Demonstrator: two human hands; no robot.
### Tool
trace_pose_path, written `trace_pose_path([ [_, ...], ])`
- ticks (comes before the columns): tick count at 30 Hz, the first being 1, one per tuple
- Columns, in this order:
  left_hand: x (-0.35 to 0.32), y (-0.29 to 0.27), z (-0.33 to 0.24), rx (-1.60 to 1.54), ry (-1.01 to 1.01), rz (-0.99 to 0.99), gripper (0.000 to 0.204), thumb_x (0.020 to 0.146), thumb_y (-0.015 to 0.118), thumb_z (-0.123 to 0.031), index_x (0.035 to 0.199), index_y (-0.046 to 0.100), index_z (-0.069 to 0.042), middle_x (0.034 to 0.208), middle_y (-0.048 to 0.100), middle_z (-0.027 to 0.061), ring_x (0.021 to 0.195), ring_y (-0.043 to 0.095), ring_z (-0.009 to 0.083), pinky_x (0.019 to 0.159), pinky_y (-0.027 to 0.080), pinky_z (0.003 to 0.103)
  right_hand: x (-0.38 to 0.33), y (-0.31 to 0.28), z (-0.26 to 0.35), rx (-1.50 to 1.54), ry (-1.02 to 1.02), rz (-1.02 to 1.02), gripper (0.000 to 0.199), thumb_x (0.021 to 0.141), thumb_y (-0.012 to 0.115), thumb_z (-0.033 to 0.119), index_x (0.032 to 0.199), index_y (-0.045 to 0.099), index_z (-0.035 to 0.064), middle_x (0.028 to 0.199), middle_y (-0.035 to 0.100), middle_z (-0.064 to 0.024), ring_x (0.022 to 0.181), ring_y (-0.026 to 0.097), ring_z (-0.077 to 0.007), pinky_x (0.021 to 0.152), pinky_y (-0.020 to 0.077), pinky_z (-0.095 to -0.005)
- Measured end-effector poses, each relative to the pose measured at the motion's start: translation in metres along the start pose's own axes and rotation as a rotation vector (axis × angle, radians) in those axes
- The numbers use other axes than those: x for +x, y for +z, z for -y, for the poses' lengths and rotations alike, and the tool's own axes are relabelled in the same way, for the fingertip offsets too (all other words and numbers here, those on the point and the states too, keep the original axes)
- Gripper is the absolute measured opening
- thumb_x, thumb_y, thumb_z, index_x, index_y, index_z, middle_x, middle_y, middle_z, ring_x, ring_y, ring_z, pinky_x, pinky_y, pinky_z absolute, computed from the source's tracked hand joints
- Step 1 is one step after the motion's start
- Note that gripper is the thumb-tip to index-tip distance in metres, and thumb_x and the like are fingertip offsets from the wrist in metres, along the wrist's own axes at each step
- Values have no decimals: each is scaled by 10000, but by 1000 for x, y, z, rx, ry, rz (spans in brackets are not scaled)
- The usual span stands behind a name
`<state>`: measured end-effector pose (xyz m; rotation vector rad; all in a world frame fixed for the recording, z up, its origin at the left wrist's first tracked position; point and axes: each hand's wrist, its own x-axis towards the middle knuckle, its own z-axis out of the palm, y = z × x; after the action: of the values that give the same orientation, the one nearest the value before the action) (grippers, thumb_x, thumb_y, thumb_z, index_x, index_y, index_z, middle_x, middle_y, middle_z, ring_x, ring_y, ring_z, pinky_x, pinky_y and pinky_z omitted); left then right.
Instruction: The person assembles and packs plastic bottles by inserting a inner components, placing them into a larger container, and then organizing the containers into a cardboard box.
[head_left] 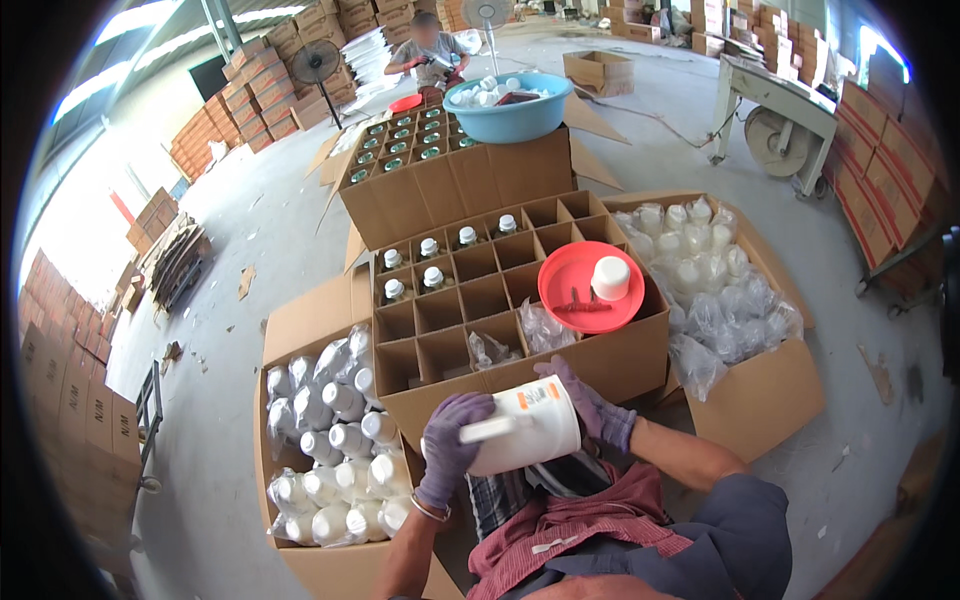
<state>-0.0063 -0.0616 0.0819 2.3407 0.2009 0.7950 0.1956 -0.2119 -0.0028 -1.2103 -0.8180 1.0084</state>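
Observation:
A large white jug (535,425) with a moulded handle and an orange-marked label lies tilted on its side over my lap. My left hand (452,450), in a purple-grey glove, is closed on the jug by its handle. At the opposite end, my right hand (597,408), gloved alike, presses its fingers against the jug. Just beyond stands a divided carton (620,362), with several white-capped bottles (433,278) in its far-left cells and clear plastic bags (545,328) in near ones. Across its right side rests a red dish (562,262) with a white cap (610,278) and a dark red piece.
Open cartons of plastic-wrapped white bottles flank me, left (345,440) and right (690,245). Behind, another divided carton (455,195) bears a blue basin (510,125) full of white caps. A person (428,58) works farther back. A wheeled metal stand (775,115) is at far right.

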Motion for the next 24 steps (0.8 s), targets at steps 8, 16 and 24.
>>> trace_pose_path([
  [8, -36, 10, 11, -352, -541, -79, 271, 917, 556, -194, 982, 706, 22, 897, 718, 126, 835, 658, 159, 771, 515, 305, -19, 28, 72, -458, -528, 230, 735, 865, 526, 567, 1419, 422, 95, 1463, 345, -159, 1404, 258, -333, 1165, 153, -478],
  [16, -54, 1, 28, -333, -546, -259, 284, 879, 545, -154, 1014, 689, 52, 885, 719, 135, 819, 659, 183, 767, 513, 319, -11, 45, 64, -574, -573, 141, 700, 825, 603, 459, 1398, 447, 89, 1434, 391, -173, 1367, 325, -336, 1158, 198, -469],
  [24, -88, -20, 29, -303, -687, -387, 310, 935, 496, -175, 983, 710, 44, 911, 712, 102, 836, 640, 166, 785, 506, 313, -22, 97, 227, -202, -1223, 285, 320, 926, 596, 202, 1156, 591, -21, 1092, 613, -220, 1096, 579, -318, 1084, 363, -489],
])
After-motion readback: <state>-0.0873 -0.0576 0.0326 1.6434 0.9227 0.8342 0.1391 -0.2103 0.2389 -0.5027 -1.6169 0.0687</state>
